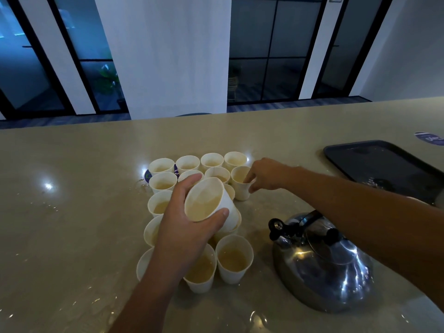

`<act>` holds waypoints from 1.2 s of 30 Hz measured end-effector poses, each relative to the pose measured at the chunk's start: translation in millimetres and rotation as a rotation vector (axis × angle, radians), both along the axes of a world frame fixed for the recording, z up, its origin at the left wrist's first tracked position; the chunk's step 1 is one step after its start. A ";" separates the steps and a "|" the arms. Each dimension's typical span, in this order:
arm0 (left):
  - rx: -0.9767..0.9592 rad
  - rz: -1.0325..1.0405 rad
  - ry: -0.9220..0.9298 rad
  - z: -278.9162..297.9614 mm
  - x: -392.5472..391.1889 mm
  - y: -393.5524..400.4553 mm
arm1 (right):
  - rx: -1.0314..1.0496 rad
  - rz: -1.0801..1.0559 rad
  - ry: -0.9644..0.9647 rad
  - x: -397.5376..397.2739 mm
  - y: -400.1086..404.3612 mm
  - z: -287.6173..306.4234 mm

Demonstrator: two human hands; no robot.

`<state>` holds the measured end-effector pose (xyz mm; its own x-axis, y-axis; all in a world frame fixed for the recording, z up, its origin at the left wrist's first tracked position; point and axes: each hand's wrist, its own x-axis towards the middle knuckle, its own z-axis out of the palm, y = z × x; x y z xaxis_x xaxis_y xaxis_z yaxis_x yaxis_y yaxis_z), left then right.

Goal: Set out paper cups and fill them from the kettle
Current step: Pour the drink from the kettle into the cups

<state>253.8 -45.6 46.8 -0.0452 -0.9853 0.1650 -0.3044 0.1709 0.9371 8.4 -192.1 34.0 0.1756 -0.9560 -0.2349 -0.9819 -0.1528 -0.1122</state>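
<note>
Several white paper cups [234, 261] stand clustered on the beige counter [72, 212], most holding pale yellowish liquid. My left hand [187, 224] grips a short stack of nested cups [206, 203], tilted toward me above the cluster, with its top cup looking empty. My right hand [264, 174] reaches over the kettle and pinches the rim of a single cup [240, 183] standing at the cluster's right edge. A shiny steel kettle [324, 265] with a black knob and spout cap stands to the right of the cups, under my right forearm.
A dark tray [389, 164] with wet spots lies at the back right of the counter. Water droplets and a small puddle [141, 185] lie left of the cups. A blue round sticker [430, 138] sits at the far right edge. The counter's far edge faces a white pillar and glass doors.
</note>
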 end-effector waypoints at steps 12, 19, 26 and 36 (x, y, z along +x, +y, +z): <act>-0.100 -0.194 -0.338 30.2 -65.2 -69.7 | -0.044 -0.144 -0.327 -47.6 117.3 78.3; -0.104 -0.431 -0.873 2.8 -108.2 -108.2 | -0.115 -0.272 -0.452 -71.0 148.4 37.2; -0.175 -0.468 -1.190 -21.2 -117.3 -119.1 | -0.185 -0.286 -0.501 -69.1 148.3 18.2; -0.157 -0.342 -1.036 3.2 -122.7 -136.7 | -0.187 -0.271 -0.514 -69.4 148.1 14.9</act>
